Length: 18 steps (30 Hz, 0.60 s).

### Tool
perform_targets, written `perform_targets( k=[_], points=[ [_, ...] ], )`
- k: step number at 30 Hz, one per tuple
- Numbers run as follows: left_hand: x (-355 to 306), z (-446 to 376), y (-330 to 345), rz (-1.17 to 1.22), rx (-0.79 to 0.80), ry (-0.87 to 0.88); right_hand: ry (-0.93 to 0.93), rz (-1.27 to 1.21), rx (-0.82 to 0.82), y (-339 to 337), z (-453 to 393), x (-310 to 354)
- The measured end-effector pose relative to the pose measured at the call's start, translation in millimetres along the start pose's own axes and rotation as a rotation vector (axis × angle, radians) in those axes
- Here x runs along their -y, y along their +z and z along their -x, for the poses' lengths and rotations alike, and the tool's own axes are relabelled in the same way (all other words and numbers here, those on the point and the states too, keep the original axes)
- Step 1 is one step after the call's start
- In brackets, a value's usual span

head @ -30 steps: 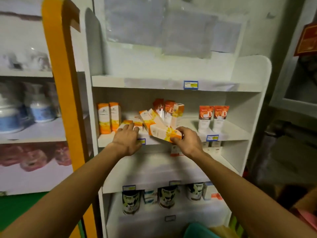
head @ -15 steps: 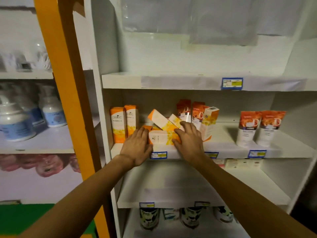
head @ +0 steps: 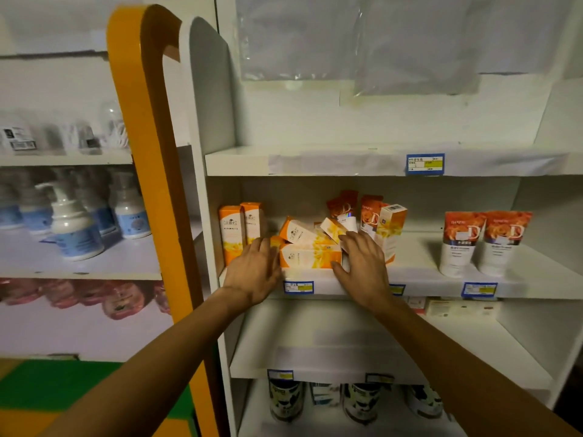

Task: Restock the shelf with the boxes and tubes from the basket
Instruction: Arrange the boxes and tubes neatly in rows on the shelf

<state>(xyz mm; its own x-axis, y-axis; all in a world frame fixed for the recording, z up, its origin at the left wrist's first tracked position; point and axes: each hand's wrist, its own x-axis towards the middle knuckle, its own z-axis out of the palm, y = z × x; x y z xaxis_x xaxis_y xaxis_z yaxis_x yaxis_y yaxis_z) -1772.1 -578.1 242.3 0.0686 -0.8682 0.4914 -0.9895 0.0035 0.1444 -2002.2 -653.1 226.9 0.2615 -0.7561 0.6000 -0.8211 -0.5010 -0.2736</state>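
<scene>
**Both hands on the lying box**

Your left hand (head: 255,272) and right hand (head: 362,266) bracket the orange-and-white box (head: 310,258), fingers straight, pressing its two ends. It lies flat at the shelf (head: 419,279) front edge, more boxes leaning behind it.

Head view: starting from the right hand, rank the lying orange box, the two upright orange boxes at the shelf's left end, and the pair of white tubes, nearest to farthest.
1. Lying orange box: directly left of the right hand, touching its thumb.
2. Two upright orange boxes: at the left end, beyond the left hand.
3. Pair of white tubes: far right of the same shelf.
</scene>
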Motion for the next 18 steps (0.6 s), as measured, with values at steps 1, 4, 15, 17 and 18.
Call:
perform_targets(
  k=[1, 4, 15, 17, 18],
  points=[
    [1, 2, -1, 0.015, 0.006, -0.035, -0.009, -0.006, -0.003, -1, 3, -2],
    [4, 3, -1, 0.086, 0.066, -0.160, -0.050, -0.040, -0.009, -5, 9, -1],
    [14, -1, 2, 0.132, 0.117, -0.326, -0.181, -0.049, 0.008, 8, -7, 24],
    [20, -1, 4, 0.111, 0.089, -0.293, -0.188, -0.031, -0.008, 17, -16, 28],
    [23, 0, 3, 0.105, 0.078, -0.281, -0.185, -0.028, -0.012, 22, -18, 30]
  ],
)
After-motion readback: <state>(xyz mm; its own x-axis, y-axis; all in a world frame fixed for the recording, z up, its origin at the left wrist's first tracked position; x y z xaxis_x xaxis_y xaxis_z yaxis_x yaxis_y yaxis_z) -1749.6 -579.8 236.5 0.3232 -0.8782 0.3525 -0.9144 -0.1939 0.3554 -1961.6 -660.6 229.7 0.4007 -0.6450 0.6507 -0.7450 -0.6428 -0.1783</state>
